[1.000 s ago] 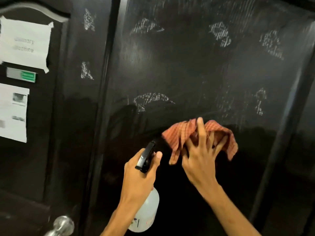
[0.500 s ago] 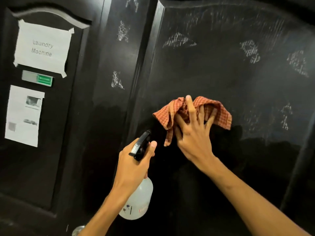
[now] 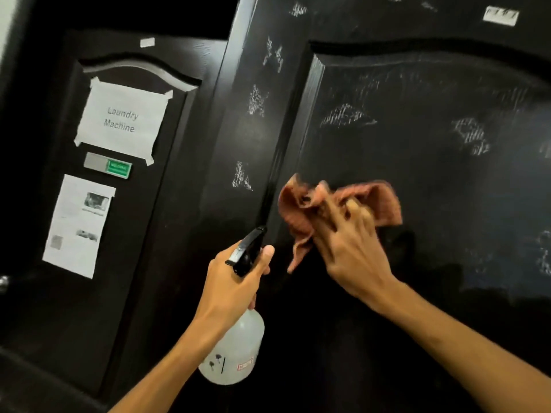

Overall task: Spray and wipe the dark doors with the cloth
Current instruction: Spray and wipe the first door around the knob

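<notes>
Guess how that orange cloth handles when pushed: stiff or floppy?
Probably floppy: the cloth bunches in folds under the right hand, one corner dangling free. Likely light, since hand pressure alone seems to hold it on the door.

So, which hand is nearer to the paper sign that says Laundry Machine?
Left. The left hand, gripping the spray bottle, is below and right of the sign; the right hand, on the cloth, is farther right, on the other door.
</notes>
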Motion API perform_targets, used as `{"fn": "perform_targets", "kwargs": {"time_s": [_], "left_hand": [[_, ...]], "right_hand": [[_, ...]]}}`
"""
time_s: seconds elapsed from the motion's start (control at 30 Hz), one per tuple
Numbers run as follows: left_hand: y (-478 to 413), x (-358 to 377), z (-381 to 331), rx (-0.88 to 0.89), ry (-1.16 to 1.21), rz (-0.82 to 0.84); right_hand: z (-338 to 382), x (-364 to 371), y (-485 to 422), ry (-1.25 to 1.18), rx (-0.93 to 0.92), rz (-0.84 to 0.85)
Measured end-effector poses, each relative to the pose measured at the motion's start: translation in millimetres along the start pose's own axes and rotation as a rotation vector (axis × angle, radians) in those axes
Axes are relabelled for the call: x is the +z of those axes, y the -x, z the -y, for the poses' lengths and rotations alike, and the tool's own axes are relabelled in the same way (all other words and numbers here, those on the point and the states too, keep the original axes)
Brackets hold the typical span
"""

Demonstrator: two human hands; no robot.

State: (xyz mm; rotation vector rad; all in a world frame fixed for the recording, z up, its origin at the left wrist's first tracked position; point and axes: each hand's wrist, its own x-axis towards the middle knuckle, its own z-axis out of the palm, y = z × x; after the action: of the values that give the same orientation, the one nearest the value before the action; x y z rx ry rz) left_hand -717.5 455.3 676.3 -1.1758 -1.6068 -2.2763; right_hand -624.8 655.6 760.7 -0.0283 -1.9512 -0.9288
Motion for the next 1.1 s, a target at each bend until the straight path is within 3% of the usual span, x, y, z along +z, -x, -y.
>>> {"fn": "perform_targets", "kwargs": {"time_s": [0.07, 0.13, 0.3, 0.47, 0.53, 0.67, 0.87, 1.03, 1.1], "left_hand": [[-2, -5, 1, 0.004, -0.019, 0.015], [-5, -10, 2, -0.008, -0.019, 0.017], [-17, -20, 2, -0.023, -0.007, -0.054], [-21, -31, 2, 0.021, -0.050, -0.100], [-25, -40, -1, 0.022, -0.058, -0.103], [-36, -50, -8, 0.019, -0.092, -0.125], [-38, -61, -9, 0.051, -0.082, -0.133], [-47, -69, -18, 0.085, -0.106, -0.179], [-49, -71, -21, 0.096, -0.115, -0.185]], "right_hand": [[11, 6, 21, -0.011, -0.203, 0.078], [4, 3, 5, -0.032, -0.279, 0.056], [2, -13, -57, -0.113, 0.050, -0.127], [44, 13, -27, -0.187, -0.458, -0.048], [36, 8, -60, -0.194, -0.385, -0.071], [29, 4, -115, -0.217, 0.023, -0.215], [51, 34, -88, -0.077, -0.423, -0.064], [37, 11, -162, -0.112, -0.005, -0.185], [59, 25, -152, -0.134, -0.127, -0.175]]}}
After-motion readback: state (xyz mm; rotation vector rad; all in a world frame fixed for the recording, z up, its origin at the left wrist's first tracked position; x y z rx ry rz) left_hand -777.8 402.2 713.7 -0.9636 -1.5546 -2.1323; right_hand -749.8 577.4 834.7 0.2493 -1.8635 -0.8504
